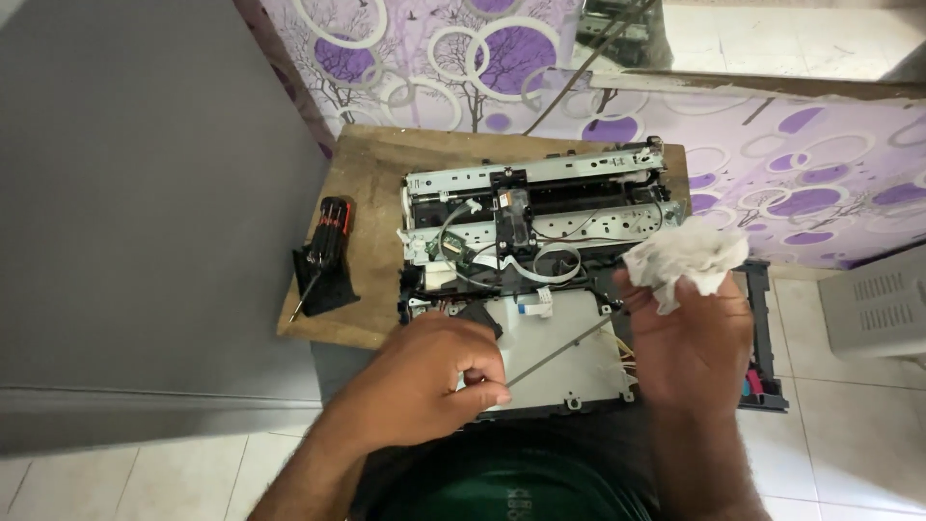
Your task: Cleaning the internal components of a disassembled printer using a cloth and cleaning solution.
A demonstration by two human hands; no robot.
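My left hand (424, 381) pinches the near end of a thin metal rod (559, 349) that runs up and to the right. My right hand (687, 333) holds a crumpled white tissue (687, 256) around the rod's far end. Both hands hover over an opened printer chassis (531, 241) with its covers off, showing a metal frame, a black carriage, white ribbon cables and a grey base plate. The chassis rests on a small wooden board (371, 193).
A black and red screwdriver set (323, 256) stands on the board's left side. A grey wall lies left, a purple patterned wall behind. A black printer part (762, 338) sits at the right, a grey plastic cover (873, 309) beyond it on the tiled floor.
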